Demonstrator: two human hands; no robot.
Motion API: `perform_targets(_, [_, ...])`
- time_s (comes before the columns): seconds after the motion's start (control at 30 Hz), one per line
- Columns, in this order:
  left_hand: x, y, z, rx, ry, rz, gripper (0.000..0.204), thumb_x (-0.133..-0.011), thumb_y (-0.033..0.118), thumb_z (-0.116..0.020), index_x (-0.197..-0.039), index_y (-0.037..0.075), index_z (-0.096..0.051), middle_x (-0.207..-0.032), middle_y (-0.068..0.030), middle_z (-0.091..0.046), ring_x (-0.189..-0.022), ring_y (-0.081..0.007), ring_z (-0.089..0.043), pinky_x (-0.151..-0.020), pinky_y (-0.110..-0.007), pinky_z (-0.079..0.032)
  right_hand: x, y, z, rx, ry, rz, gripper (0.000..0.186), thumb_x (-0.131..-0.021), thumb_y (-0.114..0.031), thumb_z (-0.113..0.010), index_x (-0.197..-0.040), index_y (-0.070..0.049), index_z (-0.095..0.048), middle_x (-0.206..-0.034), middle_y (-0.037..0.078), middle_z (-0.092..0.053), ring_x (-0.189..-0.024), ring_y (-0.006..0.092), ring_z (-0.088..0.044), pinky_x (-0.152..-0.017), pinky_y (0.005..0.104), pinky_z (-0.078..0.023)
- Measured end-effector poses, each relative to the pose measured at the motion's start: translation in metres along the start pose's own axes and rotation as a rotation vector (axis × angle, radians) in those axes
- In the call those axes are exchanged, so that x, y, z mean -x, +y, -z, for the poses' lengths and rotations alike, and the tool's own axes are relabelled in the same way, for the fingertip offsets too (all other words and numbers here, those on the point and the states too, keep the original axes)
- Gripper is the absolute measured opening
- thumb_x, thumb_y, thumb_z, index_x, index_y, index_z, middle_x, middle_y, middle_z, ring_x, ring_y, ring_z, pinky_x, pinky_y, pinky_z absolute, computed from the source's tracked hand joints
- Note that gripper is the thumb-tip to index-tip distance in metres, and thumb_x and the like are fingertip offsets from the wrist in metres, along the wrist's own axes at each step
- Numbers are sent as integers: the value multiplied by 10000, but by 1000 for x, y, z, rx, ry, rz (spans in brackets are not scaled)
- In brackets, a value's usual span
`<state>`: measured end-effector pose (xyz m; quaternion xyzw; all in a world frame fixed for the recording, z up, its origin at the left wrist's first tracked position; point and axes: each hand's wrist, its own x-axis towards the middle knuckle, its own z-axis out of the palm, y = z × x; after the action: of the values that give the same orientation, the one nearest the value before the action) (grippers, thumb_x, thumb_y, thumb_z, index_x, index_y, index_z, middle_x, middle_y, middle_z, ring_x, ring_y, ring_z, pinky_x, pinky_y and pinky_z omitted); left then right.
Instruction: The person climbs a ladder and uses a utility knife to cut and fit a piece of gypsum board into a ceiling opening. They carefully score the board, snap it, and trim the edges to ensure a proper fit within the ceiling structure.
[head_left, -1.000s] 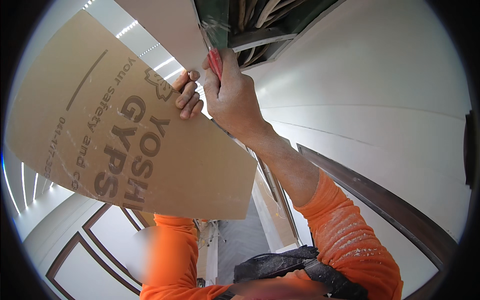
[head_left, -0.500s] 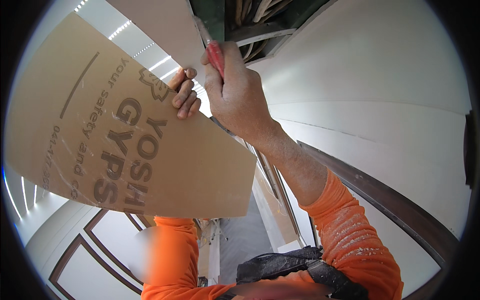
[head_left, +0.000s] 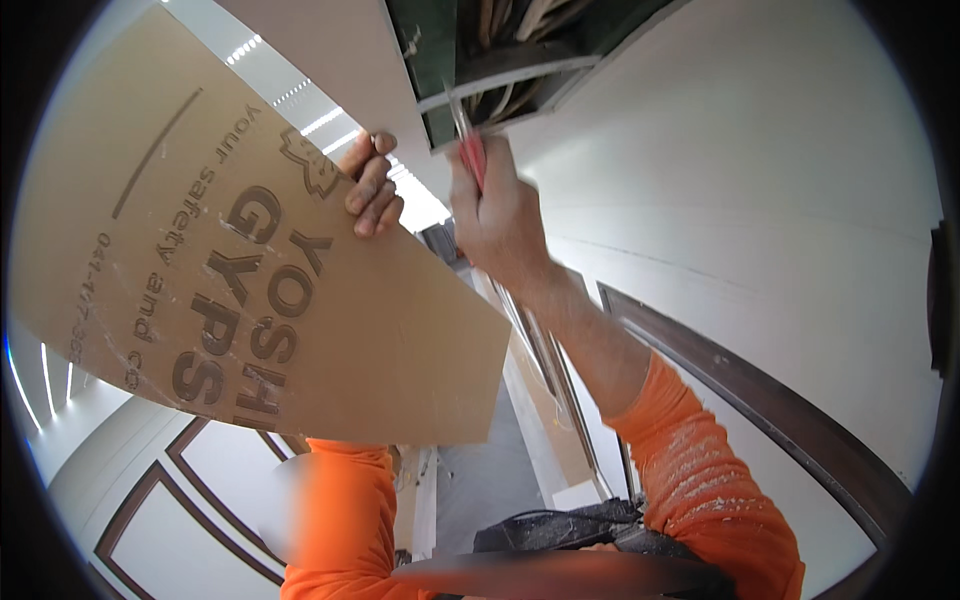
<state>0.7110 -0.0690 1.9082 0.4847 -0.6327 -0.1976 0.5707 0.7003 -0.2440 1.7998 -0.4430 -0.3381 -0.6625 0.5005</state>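
A large brown paper-faced sheet of gypsum board (head_left: 410, 350), printed with dark lettering, slants across the left. My left hand (head_left: 370, 188) grips its upper right edge, fingers curled over the front; the rest of that hand is behind the board. In my right hand (head_left: 505, 225), closed in a fist, is a red-handled tool (head_left: 470, 155) with a narrow pointed metal blade directed upward. The blade tip overlaps the near rim of an opening (head_left: 432, 102) with dark green sides; whether it touches cannot be made out. Dust covers both hands and my right sleeve.
Cables (head_left: 510, 25) run inside the opening overhead. A pale smooth surface (head_left: 760, 150) fills the right, with a dark brown trim (head_left: 760, 400) below it. White panels with brown frames (head_left: 180, 520) stand at lower left. Grey floor (head_left: 485, 490) shows far below.
My right hand has moved right and slightly down with the red-handled tool, whose blade now lies across the opening's rim. The board has tilted slightly; my left hand keeps its grip.
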Motion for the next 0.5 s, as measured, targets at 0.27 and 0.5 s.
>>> perform_targets(0.27, [-7, 1, -6, 1, -15, -62, 379, -1149, 272, -125, -1159, 60, -438, -598, -22, -606, -475, -219, -642, -499, -321, -550, -41, -37, -1, -49, -99, 83, 133, -1017, -68, -540, -1141, -42, -498, -819, 135, -669, -719, 248, -734, -620, 352, -545])
perform_targets(0.5, [-8, -5, -12, 52, -17, -16, 385, -1148, 272, -116, -1158, 73, -446, -595, -25, -617, -503, -221, -669, -523, -323, -574, 25, 76, -20, 170, -185, -137, 120, -1016, -76, -520, -1129, -36, -520, -764, 230, -655, -719, 412, -719, -631, 424, -550])
